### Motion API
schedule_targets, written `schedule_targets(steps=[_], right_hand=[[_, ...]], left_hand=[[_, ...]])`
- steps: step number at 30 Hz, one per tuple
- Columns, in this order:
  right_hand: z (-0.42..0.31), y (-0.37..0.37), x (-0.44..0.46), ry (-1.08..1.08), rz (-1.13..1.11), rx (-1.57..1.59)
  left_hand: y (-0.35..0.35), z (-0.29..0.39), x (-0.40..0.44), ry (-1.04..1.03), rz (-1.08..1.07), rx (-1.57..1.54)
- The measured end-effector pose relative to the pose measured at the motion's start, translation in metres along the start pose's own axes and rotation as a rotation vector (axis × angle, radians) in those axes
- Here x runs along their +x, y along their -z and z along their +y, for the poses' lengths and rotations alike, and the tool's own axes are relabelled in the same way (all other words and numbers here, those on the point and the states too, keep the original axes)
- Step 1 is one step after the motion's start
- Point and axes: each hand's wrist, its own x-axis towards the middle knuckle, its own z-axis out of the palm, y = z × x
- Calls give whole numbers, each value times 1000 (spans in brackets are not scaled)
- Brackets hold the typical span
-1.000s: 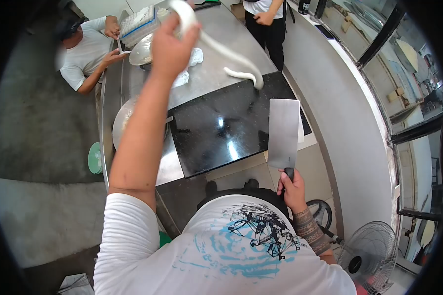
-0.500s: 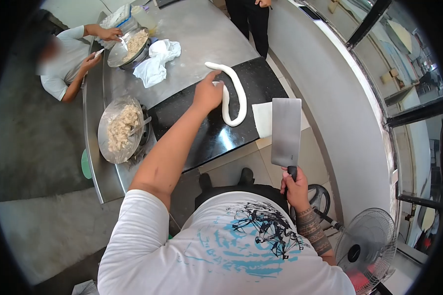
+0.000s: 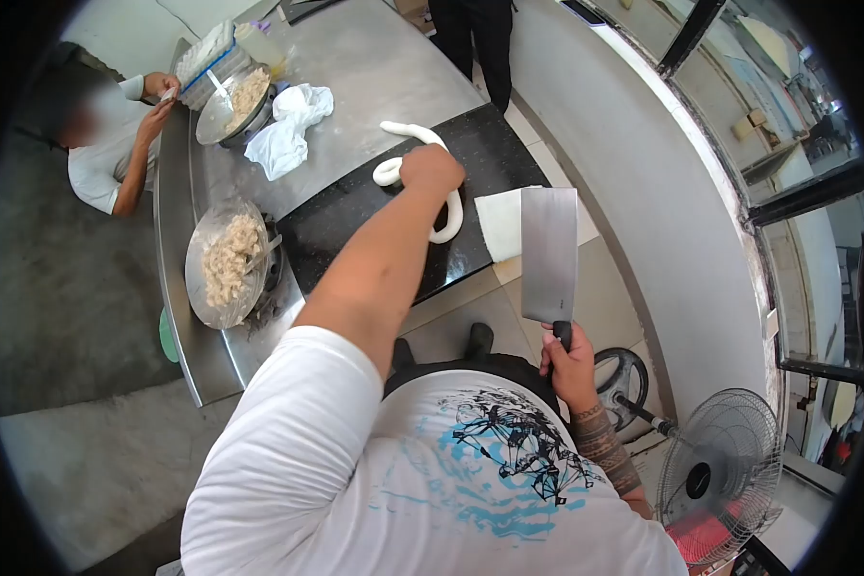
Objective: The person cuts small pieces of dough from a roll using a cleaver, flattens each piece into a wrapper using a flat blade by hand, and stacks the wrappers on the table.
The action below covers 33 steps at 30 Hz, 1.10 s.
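A long white dough rope (image 3: 450, 219) lies curved on the black slab (image 3: 326, 226), one end reaching onto the steel table. My left hand (image 3: 432, 169) is over the middle of the rope, its fingers curled and hidden beneath the back of the hand. A curled part of the rope shows just left of it. My right hand (image 3: 568, 365) is closed around the black handle of a cleaver (image 3: 549, 254), whose wide blade points away from me, right of the slab. Behind the blade, a white cloth (image 3: 499, 223) hangs at the slab's right edge.
Two bowls of pale filling, one near (image 3: 228, 264) and one far (image 3: 250, 94), stand on the steel table (image 3: 355, 62) at left. A white plastic bag (image 3: 291, 132) lies beside them. One co-worker (image 3: 106, 144) is at the left, another beyond the table. A fan (image 3: 720, 475) stands right.
The dough rope has come down onto the slab, and its near-left end is now curled. My left hand has moved down with it, then slightly right. The cleaver remains in my right hand.
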Motion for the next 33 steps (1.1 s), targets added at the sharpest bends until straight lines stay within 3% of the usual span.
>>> schedule_targets(steps=[3, 5, 9, 12, 15, 17, 19, 21, 27, 29, 33], right_hand=[[1, 6, -2, 20, 17, 34], [1, 9, 1, 36, 20, 33], [-7, 16, 12, 39, 34, 2], [-17, 17, 23, 62, 42, -13], [-26, 17, 30, 92, 49, -28], [-27, 18, 32, 104, 56, -58], [-22, 19, 33, 84, 43, -43], [-19, 21, 33, 67, 33, -52], [-15, 23, 30, 23, 6, -132], [-19, 25, 29, 29, 7, -175], [-22, 30, 32, 51, 105, -128]], left_hand=[[31, -9, 3, -39, 14, -269], [46, -22, 11, 36, -7, -954], [119, -20, -36, -219, 102, -1381], [144, -17, -82, -399, 303, -1045], [95, -47, -94, -639, 589, -542], [47, -79, -96, -736, 540, -296], [3, -113, -102, -602, 289, -313], [-33, -146, -100, -569, 255, -363], [-15, -144, -80, -179, 48, -827], [18, -108, -85, -208, 192, -1001], [28, -46, -108, -693, 519, -719]])
